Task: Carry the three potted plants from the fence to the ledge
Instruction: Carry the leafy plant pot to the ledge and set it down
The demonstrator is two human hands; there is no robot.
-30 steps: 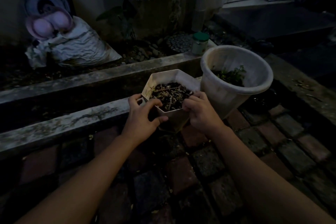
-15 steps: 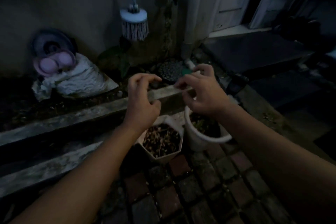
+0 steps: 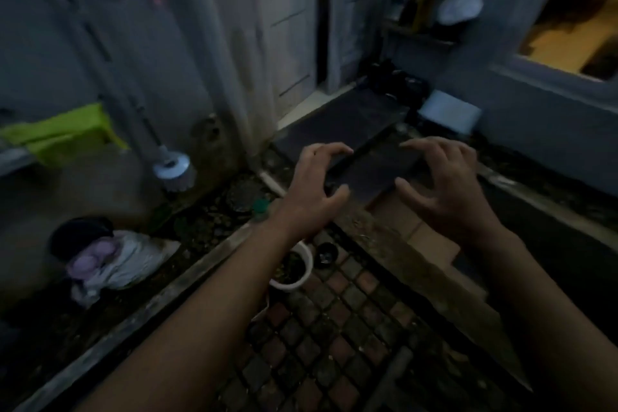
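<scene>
Both hands, the left hand (image 3: pixel 312 189) and right hand (image 3: pixel 446 194), are empty with fingers spread and curled, raised above a round white pot (image 3: pixel 294 273) standing by the concrete ledge (image 3: pixel 187 281); any other pots are not visible.

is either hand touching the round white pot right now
Apart. The head view shows both the left hand and right hand open and empty in the air, with the round white pot on the ground below the left forearm.

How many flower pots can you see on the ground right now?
2: a round white pot beside the left forearm, and a small dark pot just right of it. Another may be hidden under the arm.
</scene>
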